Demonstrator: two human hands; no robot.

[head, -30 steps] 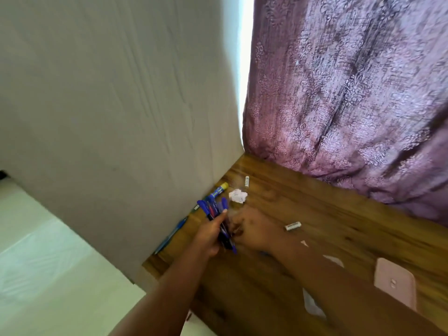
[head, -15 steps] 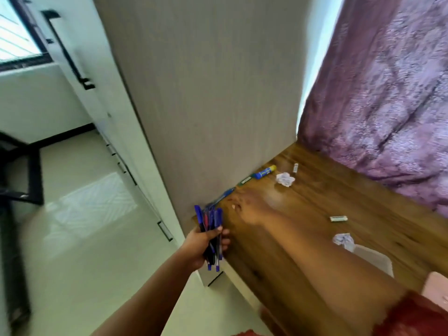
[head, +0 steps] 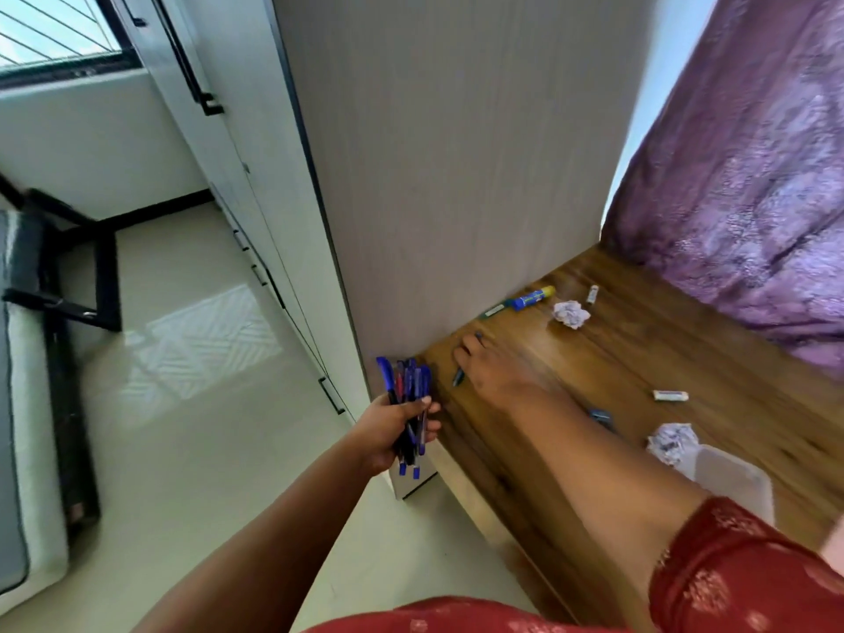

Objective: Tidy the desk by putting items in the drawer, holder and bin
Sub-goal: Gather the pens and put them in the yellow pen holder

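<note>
Light: bright daylight from the window (head: 55, 34) at upper left.
Glare: a patterned bright patch on the floor (head: 201, 340).
Blur: right hand (head: 498, 376) is smeared.
Distortion: wardrobe (head: 255, 185) lines lean at the edges.

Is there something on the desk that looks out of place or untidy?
Yes. Two crumpled paper balls lie loose on the wooden desk: one near the blue glue stick by the wall panel, one beside a clear container. Two small white erasers are scattered too.
</note>
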